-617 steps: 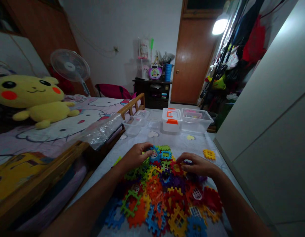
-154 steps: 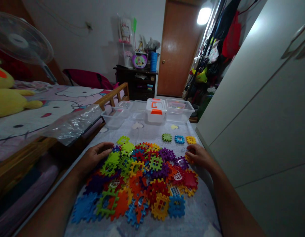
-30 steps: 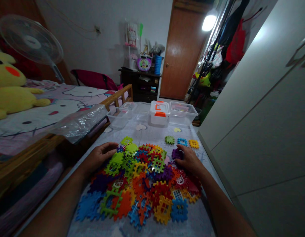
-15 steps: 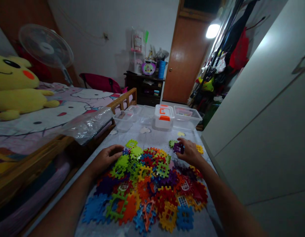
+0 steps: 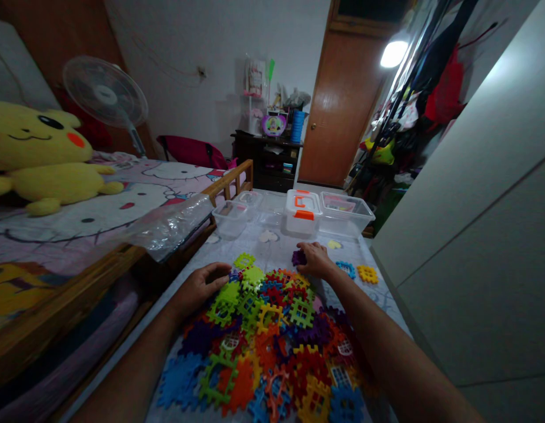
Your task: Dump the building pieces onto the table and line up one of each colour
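My right hand [image 5: 317,260] pinches a purple building-block piece [image 5: 298,257] above the far edge of a heap of toothed plastic building blocks [image 5: 269,343]. At the heap's left side rests my left hand [image 5: 204,288], its fingers loosely curved and thumb apart, beside the lime-green block pieces [image 5: 230,292]. Nothing shows in its grasp. A lime-green window-shaped piece [image 5: 244,261] lies just beyond the left fingertips. To the right of my right hand are a blue window piece [image 5: 346,269] and a yellow window piece [image 5: 367,274], lying apart from the heap.
Across the table's far end stand a lidded box with orange clips [image 5: 303,218], an open clear bin [image 5: 346,218] and another clear bin [image 5: 230,222]. A wooden bed rail [image 5: 131,255] runs along the left, a white cabinet [image 5: 484,247] along the right.
My right hand has moved left with the purple piece, uncovering the blue window piece. The left hand stays beside the heap. The whole view has shifted slightly.
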Motion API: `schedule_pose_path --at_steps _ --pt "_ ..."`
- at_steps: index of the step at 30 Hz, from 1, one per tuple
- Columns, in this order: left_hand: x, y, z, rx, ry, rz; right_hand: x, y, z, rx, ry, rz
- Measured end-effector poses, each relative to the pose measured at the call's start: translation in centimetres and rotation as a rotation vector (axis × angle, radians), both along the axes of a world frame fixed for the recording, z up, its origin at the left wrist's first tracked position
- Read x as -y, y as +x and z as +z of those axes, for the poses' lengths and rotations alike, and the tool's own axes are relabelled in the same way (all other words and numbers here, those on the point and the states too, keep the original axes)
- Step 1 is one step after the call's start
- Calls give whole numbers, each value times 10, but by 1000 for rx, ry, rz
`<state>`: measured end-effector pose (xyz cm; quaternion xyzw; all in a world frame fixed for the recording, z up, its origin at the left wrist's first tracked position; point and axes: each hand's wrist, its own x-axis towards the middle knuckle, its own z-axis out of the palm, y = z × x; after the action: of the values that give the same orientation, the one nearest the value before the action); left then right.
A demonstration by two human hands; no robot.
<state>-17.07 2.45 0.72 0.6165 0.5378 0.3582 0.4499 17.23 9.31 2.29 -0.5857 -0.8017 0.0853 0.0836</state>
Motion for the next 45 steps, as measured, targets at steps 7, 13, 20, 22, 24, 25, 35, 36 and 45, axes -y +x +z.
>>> schedule_pose_path --at_steps 7,13,20,22,24,25,35,36,45 --pt "1 1 1 2 6 -1 -4 -1 0 -13 -55 6" --pt "1 0 -1 3 15 -1 -7 7 4 -110 -57 -8" --pt "1 1 1 2 8 1 -19 39 25 -239 -9 -76" --pt "1 1 3 -13 3 13 -17 38 23 -223 -19 -67" --pt "2 2 4 -28 3 14 -12 31 17 -187 -40 -47" --pt "2 1 4 -32 4 12 -9 26 14 -165 -51 -39" --pt "1 0 1 -24 -8 -11 -3 6 5 -35 -81 -17" --pt "1 0 1 -26 -5 -8 -2 6 4 -35 -78 -17" --pt "-3 1 0 -203 216 26 26 9 24 -147 -29 31"
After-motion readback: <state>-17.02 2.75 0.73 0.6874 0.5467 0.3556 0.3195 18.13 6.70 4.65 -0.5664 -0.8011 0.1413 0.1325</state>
